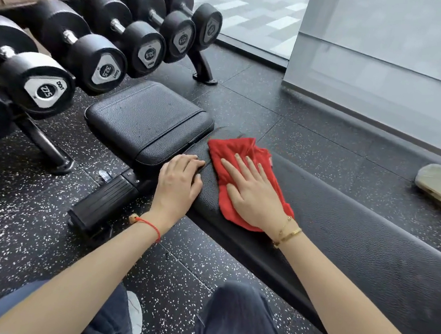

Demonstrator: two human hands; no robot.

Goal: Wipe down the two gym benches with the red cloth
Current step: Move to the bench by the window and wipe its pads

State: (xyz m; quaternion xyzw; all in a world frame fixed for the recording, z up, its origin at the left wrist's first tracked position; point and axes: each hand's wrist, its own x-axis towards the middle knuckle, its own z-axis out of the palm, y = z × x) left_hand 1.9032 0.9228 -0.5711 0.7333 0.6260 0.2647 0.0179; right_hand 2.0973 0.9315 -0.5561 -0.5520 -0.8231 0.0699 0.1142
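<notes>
R hand (252, 195), fingers spread, is pressing crumpled red cloth (232, 151) flat for wiping long black padded table (357, 239); L hand (180, 181), fingers curled over table edge, is steadying it.

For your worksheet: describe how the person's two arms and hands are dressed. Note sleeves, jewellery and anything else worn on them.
Both forearms are bare, with no sleeves or gloves in view. The left hand has a thin red string bracelet at the wrist, with a small pale bead or knot on it. The right hand has slim gold bracelets at the wrist, apparently two. No rings or watch can be seen.
</notes>
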